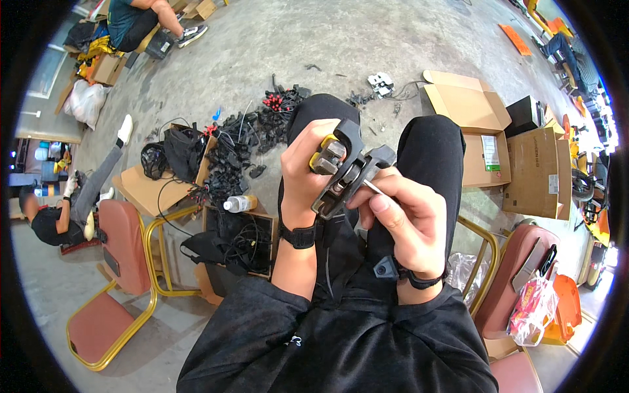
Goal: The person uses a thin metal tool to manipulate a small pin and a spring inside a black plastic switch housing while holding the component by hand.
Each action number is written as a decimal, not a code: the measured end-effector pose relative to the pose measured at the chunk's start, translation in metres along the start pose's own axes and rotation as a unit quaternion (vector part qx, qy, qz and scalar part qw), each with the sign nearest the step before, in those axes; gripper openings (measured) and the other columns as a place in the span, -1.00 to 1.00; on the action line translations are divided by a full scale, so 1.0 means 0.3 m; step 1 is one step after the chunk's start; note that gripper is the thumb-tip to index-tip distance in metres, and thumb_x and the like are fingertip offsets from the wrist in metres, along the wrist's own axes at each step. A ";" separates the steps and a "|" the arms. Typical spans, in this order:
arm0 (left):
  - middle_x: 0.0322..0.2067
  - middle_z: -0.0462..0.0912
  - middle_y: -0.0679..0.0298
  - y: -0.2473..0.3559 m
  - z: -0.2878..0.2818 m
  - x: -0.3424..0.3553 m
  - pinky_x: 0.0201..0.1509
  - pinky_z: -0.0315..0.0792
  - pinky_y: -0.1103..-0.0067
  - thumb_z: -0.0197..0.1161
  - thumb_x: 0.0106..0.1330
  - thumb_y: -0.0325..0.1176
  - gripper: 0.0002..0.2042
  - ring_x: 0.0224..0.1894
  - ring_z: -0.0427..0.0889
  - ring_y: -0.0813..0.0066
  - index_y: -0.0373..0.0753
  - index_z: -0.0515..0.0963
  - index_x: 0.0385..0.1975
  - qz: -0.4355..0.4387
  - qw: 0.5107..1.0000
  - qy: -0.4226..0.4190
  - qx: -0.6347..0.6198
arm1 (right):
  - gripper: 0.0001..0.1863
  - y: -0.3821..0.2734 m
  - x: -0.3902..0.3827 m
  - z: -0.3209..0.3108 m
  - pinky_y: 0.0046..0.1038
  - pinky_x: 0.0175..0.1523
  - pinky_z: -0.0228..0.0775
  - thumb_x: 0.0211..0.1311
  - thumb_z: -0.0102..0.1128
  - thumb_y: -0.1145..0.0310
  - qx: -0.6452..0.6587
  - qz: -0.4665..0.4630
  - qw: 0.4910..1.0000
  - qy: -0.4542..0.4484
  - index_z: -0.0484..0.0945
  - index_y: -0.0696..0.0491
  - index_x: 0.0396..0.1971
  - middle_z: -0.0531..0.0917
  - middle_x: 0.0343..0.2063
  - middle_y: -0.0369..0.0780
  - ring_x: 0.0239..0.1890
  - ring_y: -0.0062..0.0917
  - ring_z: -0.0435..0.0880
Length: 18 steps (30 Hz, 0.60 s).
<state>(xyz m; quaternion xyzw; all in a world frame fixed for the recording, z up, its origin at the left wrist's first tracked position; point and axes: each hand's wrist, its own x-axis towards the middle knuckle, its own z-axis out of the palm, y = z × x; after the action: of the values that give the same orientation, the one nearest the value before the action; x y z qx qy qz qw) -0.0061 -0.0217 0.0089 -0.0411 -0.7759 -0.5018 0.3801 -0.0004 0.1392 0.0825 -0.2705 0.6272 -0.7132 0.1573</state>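
Above my knees, my left hand [306, 160] is closed around a black clamp-like mechanical part [344, 173]. A grey metal block with a yellow edge [327, 157] sits against that part, on the side by my left fingers; whether the two are joined, I cannot tell. My right hand [409, 216] pinches a thin light-coloured rod [373, 188] between thumb and fingers, its far end against or close to the black part. The rod's other end is hidden in the hand. A strap with a small dark device [385, 267] is on my right wrist.
A heap of black parts and cables [236, 144] lies on the floor beyond my left knee, near a clear bottle [240, 204]. Cardboard boxes [534, 170] stand at right. Padded chairs [124, 245] flank me. One person [137, 23] sits at far left, another [65, 219] at left.
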 end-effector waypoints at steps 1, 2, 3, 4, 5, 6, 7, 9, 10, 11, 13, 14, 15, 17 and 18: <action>-0.40 0.58 0.15 0.003 -0.001 -0.001 -0.32 0.46 0.55 0.23 -0.16 -0.63 -0.74 -0.38 0.59 0.28 -0.33 0.48 -0.39 -0.009 1.000 0.002 0.007 | -0.87 -0.018 0.001 -0.001 -0.57 -0.26 0.26 0.20 0.04 0.48 0.091 0.061 0.994 -0.011 0.55 0.20 -0.36 0.58 -0.49 -0.25 -0.50 -0.60 0.46; -0.40 0.58 0.15 0.005 0.000 0.003 -0.32 0.46 0.55 0.23 -0.16 -0.63 -0.74 -0.38 0.59 0.28 -0.33 0.48 -0.39 -0.010 1.000 0.002 0.007 | -0.85 -0.030 0.001 -0.003 -0.62 -0.30 0.27 0.23 0.03 0.46 0.180 0.122 0.976 -0.021 0.54 0.22 -0.35 0.59 -0.47 -0.27 -0.49 -0.65 0.46; -0.40 0.58 0.14 0.005 0.000 0.008 -0.31 0.46 0.55 0.24 -0.17 -0.63 -0.74 -0.38 0.59 0.27 -0.33 0.48 -0.39 0.009 1.000 0.000 0.003 | -0.79 -0.027 -0.001 -0.002 -0.69 -0.39 0.24 0.27 -0.01 0.43 0.204 0.122 0.971 -0.017 0.53 0.26 -0.35 0.58 -0.47 -0.28 -0.49 -0.70 0.43; -0.40 0.58 0.14 0.005 0.000 0.011 -0.31 0.46 0.55 0.24 -0.17 -0.63 -0.74 -0.37 0.59 0.26 -0.33 0.48 -0.39 0.028 1.000 -0.001 -0.001 | -0.79 -0.020 -0.001 -0.008 -0.69 -0.39 0.24 0.27 -0.01 0.43 0.204 0.123 0.971 -0.017 0.53 0.26 -0.35 0.58 -0.47 -0.28 -0.49 -0.70 0.43; -0.40 0.58 0.14 0.003 0.000 0.009 -0.31 0.46 0.55 0.24 -0.17 -0.63 -0.74 -0.37 0.59 0.26 -0.33 0.48 -0.39 0.027 1.000 -0.001 -0.001 | -0.78 -0.009 0.000 -0.019 -0.69 -0.39 0.24 0.28 -0.02 0.41 0.266 0.138 0.953 -0.043 0.53 0.27 -0.36 0.57 -0.50 -0.27 -0.51 -0.70 0.42; -0.40 0.58 0.13 0.000 0.001 0.006 -0.31 0.46 0.54 0.24 -0.18 -0.63 -0.73 -0.37 0.59 0.26 -0.33 0.48 -0.39 0.021 1.000 0.000 0.011 | -0.77 -0.003 0.002 -0.025 -0.68 -0.39 0.23 0.28 -0.03 0.40 0.328 0.154 0.930 -0.068 0.53 0.27 -0.37 0.56 -0.53 -0.26 -0.53 -0.70 0.40; -0.40 0.58 0.13 -0.001 0.001 0.004 -0.31 0.46 0.54 0.24 -0.18 -0.62 -0.73 -0.37 0.59 0.25 -0.33 0.47 -0.39 0.014 1.000 0.001 0.023 | -0.70 -0.003 0.005 -0.021 -0.66 -0.47 0.19 0.33 -0.11 0.33 0.300 0.156 0.938 -0.079 0.51 0.27 -0.36 0.46 -0.69 -0.28 -0.64 -0.68 0.34; -0.41 0.58 0.13 0.006 0.003 0.003 -0.31 0.46 0.54 0.24 -0.18 -0.62 -0.73 -0.38 0.59 0.26 -0.32 0.47 -0.39 0.007 1.000 0.001 0.018 | -0.67 0.004 0.007 -0.021 -0.62 -0.49 0.14 0.35 -0.16 0.28 0.405 0.185 0.887 -0.121 0.47 0.25 -0.38 0.41 -0.75 -0.31 -0.71 -0.68 0.31; -0.42 0.58 0.13 0.008 0.004 0.003 -0.31 0.46 0.54 0.25 -0.18 -0.61 -0.73 -0.39 0.59 0.26 -0.32 0.47 -0.39 0.000 1.000 0.002 0.013 | -0.64 0.006 0.007 -0.020 -0.58 -0.51 0.09 0.36 -0.22 0.23 0.504 0.210 0.822 -0.162 0.43 0.23 -0.40 0.37 -0.80 -0.35 -0.78 -0.69 0.27; -0.42 0.58 0.13 0.001 0.003 0.000 -0.31 0.46 0.54 0.25 -0.18 -0.61 -0.73 -0.39 0.59 0.26 -0.32 0.47 -0.39 0.000 1.000 0.002 0.014 | -0.62 -0.006 0.009 -0.016 -0.56 -0.51 0.03 0.39 -0.30 0.19 0.503 0.227 0.817 -0.164 0.40 0.19 -0.39 0.28 -0.85 -0.41 -0.81 -0.69 0.24; -0.43 0.57 0.15 -0.022 0.000 -0.007 -0.31 0.45 0.55 0.25 -0.17 -0.59 -0.74 -0.41 0.58 0.28 -0.32 0.47 -0.40 0.003 1.000 0.006 0.027 | -0.62 -0.009 0.009 0.010 -0.56 -0.53 0.02 0.39 -0.30 0.20 0.522 0.216 0.811 -0.151 0.40 0.19 -0.39 0.27 -0.86 -0.41 -0.81 -0.69 0.21; -0.43 0.57 0.15 -0.023 0.001 -0.008 -0.31 0.45 0.55 0.25 -0.17 -0.59 -0.74 -0.41 0.58 0.28 -0.32 0.47 -0.40 0.002 1.000 0.006 0.027 | -0.62 -0.009 0.009 0.016 -0.57 -0.54 0.02 0.38 -0.30 0.20 0.540 0.204 0.805 -0.137 0.40 0.20 -0.38 0.26 -0.86 -0.41 -0.82 -0.70 0.19; -0.44 0.57 0.15 -0.024 0.001 -0.008 -0.32 0.44 0.57 0.26 -0.17 -0.59 -0.75 -0.42 0.58 0.30 -0.33 0.47 -0.41 -0.003 1.000 0.017 0.021 | -0.61 -0.003 0.012 0.013 -0.59 -0.56 0.00 0.37 -0.27 0.19 0.509 0.215 0.824 -0.129 0.42 0.20 -0.41 0.28 -0.85 -0.39 -0.81 -0.72 0.16; -0.44 0.58 0.18 -0.023 -0.002 -0.005 -0.34 0.43 0.60 0.30 -0.16 -0.55 -0.77 -0.43 0.58 0.35 -0.32 0.48 -0.44 -0.014 0.999 0.028 0.011 | -0.60 -0.017 0.013 0.009 -0.60 -0.57 -0.01 0.35 -0.25 0.19 0.377 0.197 0.899 -0.105 0.44 0.21 -0.42 0.30 -0.83 -0.38 -0.80 -0.72 0.16; -0.44 0.58 0.18 -0.032 -0.005 -0.007 -0.34 0.43 0.60 0.30 -0.16 -0.55 -0.77 -0.43 0.58 0.35 -0.32 0.48 -0.44 -0.015 0.999 0.028 0.012 | -0.60 -0.029 0.014 0.009 -0.61 -0.58 -0.02 0.33 -0.23 0.19 0.236 0.174 0.953 -0.079 0.46 0.22 -0.44 0.32 -0.81 -0.37 -0.78 -0.73 0.15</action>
<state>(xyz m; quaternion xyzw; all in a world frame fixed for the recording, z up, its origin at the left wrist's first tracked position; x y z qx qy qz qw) -0.0081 -0.0269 0.0007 -0.0110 -0.7714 -0.4987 0.3951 -0.0014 0.1361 0.0920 -0.1679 0.4640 -0.7785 0.3878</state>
